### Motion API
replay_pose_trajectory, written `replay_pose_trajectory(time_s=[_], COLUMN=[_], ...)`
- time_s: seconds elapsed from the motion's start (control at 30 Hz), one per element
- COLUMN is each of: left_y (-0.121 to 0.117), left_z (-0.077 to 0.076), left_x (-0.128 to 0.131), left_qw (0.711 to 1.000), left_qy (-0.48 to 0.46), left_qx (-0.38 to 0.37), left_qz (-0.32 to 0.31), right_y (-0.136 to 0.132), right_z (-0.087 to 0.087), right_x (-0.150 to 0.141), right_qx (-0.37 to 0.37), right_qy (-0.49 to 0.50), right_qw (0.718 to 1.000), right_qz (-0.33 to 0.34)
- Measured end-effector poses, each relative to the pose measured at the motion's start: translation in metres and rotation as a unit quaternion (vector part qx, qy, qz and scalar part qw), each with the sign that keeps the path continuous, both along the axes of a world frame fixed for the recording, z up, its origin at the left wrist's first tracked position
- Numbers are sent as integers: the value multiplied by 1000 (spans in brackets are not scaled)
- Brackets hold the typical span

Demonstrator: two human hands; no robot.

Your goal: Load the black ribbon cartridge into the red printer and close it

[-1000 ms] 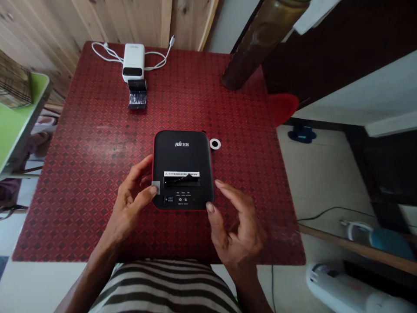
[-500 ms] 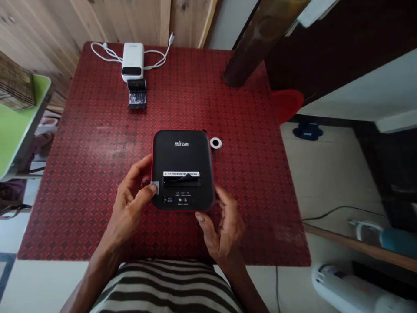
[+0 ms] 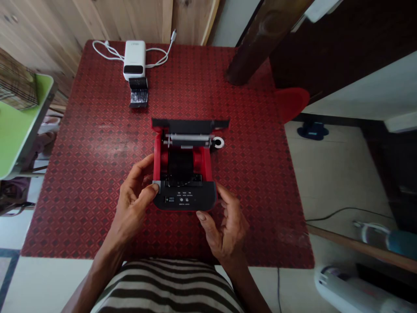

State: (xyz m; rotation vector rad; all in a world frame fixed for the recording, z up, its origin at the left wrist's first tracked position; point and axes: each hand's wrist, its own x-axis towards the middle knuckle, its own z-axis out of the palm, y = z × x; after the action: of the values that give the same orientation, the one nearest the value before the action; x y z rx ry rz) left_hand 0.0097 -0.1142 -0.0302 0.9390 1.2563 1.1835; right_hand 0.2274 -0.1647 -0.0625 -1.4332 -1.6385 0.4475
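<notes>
Because the lid (image 3: 192,126) of the black-and-red printer (image 3: 185,190) stands raised at the side away from the hands, the red inside lies open to view, with a dark roll (image 3: 180,163) in the middle of it. The printer sits between the two hands on the red patterned tabletop (image 3: 81,204), its front panel facing the person, which presumably keeps the small buttons and printed labels within easy reach.

The left hand (image 3: 133,202) is partly closed on the printer's left side: its fingers curl along the wall, and its thumb presses down on a grey tab (image 3: 157,182) at the corner. That tab looks like a catch for the lid, which would explain the thumb's place there. The right hand (image 3: 226,226) is half open in a loose curve around the opposite front corner, fingers against the side and thumb beside the front edge; whether that thumb touches, I cannot tell. Held from both sides, the case is probably well kept from sliding.

Just beyond the right hand's fingers, beside the printer, is a white ring (image 3: 222,142) with a dark centre. Far ahead of the left hand lie a white device (image 3: 134,58) with a white cable (image 3: 173,35) and a black strip (image 3: 139,93) at its near end.
</notes>
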Motion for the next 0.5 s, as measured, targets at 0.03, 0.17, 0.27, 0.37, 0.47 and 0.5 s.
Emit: replay_pose_trajectory(time_s=[0.03,0.17,0.27,0.37,0.47,0.5], left_y=[0,-2,-3,-3,-2,-2], left_z=[-1,-7,-14,-23,-29,-30], left_x=[-1,-5,-7,-7,-7,-7], left_qw=[1000,999,998,995,992,992], left_qy=[4,4,10,29,51,55], left_qx=[8,34,59,93,111,116], left_qz=[-3,-22,-32,-20,-15,-18], right_y=[0,3,17,46,78,86], right_z=[1,14,36,59,71,72], right_x=[1,12,21,18,3,-2], right_qx=[-1,6,32,80,97,89], right_qy=[-3,-29,-53,-96,-165,-177], right_qw=[1000,999,997,991,980,978], right_qz=[4,35,38,35,60,65])
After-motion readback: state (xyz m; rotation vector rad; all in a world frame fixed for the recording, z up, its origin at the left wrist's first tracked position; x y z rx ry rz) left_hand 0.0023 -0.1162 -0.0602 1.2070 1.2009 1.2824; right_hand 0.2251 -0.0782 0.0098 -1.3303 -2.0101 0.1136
